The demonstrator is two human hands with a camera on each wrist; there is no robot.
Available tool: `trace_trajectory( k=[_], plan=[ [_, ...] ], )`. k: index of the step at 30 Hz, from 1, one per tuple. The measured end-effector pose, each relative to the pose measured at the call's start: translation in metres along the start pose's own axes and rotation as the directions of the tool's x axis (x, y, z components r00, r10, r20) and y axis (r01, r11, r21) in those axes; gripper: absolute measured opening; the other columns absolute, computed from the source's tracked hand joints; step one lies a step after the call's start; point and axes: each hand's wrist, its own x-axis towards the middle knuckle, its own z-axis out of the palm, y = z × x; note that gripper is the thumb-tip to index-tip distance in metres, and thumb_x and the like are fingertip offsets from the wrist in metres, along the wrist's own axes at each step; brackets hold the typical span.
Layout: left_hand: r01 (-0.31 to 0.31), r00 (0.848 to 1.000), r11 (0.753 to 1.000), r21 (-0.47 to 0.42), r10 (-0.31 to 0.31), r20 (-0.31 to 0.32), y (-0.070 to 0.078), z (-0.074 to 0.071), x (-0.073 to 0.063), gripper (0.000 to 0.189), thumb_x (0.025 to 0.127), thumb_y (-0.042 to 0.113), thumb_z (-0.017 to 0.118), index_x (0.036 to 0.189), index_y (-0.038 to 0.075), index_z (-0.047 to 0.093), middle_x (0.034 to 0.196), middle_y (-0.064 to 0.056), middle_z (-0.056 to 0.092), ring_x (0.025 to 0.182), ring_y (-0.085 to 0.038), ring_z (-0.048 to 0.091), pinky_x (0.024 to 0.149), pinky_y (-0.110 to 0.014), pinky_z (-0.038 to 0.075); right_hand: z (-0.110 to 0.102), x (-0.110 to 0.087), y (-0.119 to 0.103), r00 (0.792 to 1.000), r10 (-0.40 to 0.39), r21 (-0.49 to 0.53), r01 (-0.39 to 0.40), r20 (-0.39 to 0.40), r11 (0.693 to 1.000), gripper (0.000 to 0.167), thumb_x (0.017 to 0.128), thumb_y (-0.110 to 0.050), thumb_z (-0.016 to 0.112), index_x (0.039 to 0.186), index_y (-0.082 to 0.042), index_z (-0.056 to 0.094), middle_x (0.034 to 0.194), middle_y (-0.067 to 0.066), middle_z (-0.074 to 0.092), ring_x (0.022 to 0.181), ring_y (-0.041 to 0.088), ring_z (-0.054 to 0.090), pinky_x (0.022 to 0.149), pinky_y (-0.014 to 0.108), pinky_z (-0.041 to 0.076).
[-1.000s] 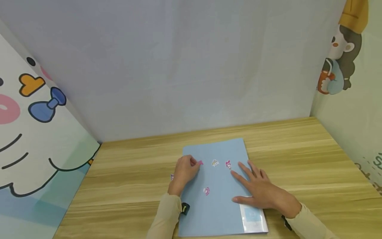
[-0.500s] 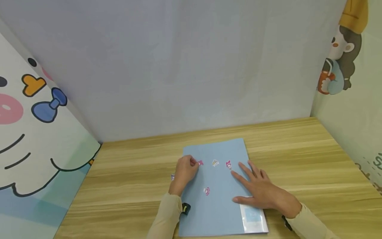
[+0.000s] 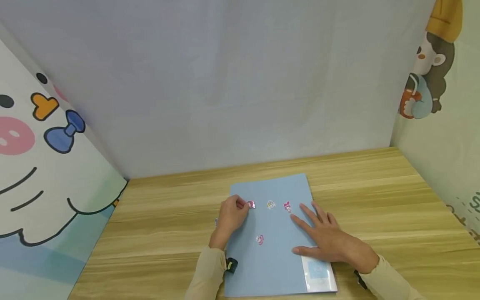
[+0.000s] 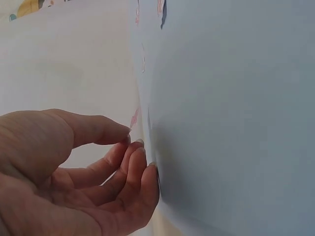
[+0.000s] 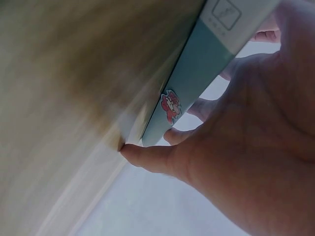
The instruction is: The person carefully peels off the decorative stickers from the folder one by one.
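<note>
The left hand (image 3: 231, 214) pinches a small sticker (image 3: 252, 204) by its edge between thumb and finger, just above the upper left of the folder (image 3: 277, 266); the right hand (image 3: 330, 237) is spread wide at the folder's right side, gripping nothing; the sticker could crease or go down crooked, should its edge curl or cling to the skin; the folder might slide if poorly braced; how firmly the right hand presses, one cannot tell.
</note>
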Motion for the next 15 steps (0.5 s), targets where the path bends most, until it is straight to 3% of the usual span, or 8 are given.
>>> trace_trajectory(
  k=[15],
  plan=[
    [-0.022,1.0,0.999,-0.026,0.022,0.001,-0.0093,-0.008,-0.0035,0.008,0.093,0.007,0.069,0.09,0.0,0.067,0.083,-0.008,0.065,0.075,-0.017,0.06,0.069,-0.031,0.053,-0.001,-0.0003,-0.0004,1.0,0.0,0.007,0.0,0.005,1.0,0.085,0.096,-0.059,0.064,0.159,-0.009,0.037,0.166,0.028,0.019,0.149,0.059,0.006,0.104,0.083,0.017]
  ],
)
